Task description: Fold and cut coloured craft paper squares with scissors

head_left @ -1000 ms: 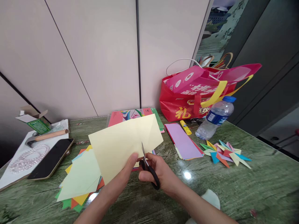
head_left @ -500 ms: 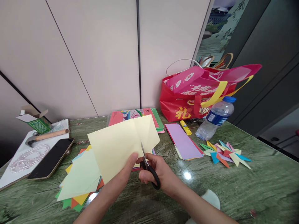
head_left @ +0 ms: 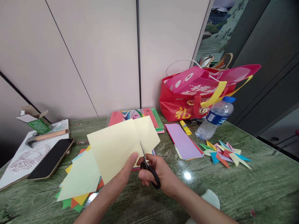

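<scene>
A large pale-yellow sheet of paper (head_left: 116, 146) is held up above the table, its thumb side pinched by my left hand (head_left: 127, 169); the other fingers are hidden behind it. My right hand (head_left: 157, 171) grips black-handled scissors (head_left: 149, 171), with fingers through the loops. The blades lie along a line in the sheet, and the right part of the paper bends away from them. Under the sheet's lower left is a fanned stack of coloured paper (head_left: 79, 182), pale green on top. A packet of coloured paper (head_left: 116, 116) lies behind the sheet.
To the right lie lilac paper strips (head_left: 185, 141), a yellow glue stick (head_left: 185, 127) and folded paper pieces (head_left: 225, 152). A water bottle (head_left: 216, 118) stands before a red bag (head_left: 177, 102). A phone (head_left: 51, 158), hammer (head_left: 49, 136), beads (head_left: 29, 158) and green box (head_left: 39, 125) sit left.
The upper right part of the sheet has shifted slightly, and its top edge sits a little lower. Both hands stay almost in place, the scissors still at the paper.
</scene>
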The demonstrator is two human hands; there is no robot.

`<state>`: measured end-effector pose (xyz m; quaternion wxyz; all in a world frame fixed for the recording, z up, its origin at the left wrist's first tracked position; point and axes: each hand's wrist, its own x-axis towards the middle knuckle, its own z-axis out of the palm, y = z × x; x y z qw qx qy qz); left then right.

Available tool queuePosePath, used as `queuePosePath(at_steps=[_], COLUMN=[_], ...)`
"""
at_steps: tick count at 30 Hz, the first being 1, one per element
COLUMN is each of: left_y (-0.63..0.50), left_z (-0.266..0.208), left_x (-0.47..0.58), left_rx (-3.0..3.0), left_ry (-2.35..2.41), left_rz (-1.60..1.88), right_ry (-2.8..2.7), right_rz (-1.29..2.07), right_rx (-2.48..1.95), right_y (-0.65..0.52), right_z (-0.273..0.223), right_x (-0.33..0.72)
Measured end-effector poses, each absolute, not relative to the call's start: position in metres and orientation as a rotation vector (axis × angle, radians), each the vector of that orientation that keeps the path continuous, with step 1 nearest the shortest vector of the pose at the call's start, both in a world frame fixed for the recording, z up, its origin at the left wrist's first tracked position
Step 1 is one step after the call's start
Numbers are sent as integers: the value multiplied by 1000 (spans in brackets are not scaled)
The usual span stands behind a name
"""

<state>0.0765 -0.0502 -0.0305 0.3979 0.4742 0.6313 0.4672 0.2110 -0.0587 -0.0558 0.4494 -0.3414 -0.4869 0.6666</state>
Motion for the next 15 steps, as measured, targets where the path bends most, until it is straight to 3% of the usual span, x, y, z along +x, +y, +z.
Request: queuePosePath(at_steps=[15], left_y=[-49], left_z=[-30], left_x=[76], left_rx=[1270], left_ry=[1563], left_rz=[1093], right_ry=[-1174], right_rz=[1674], right_rx=[-795], right_y=[-58], right_z=[-58], right_x=[210])
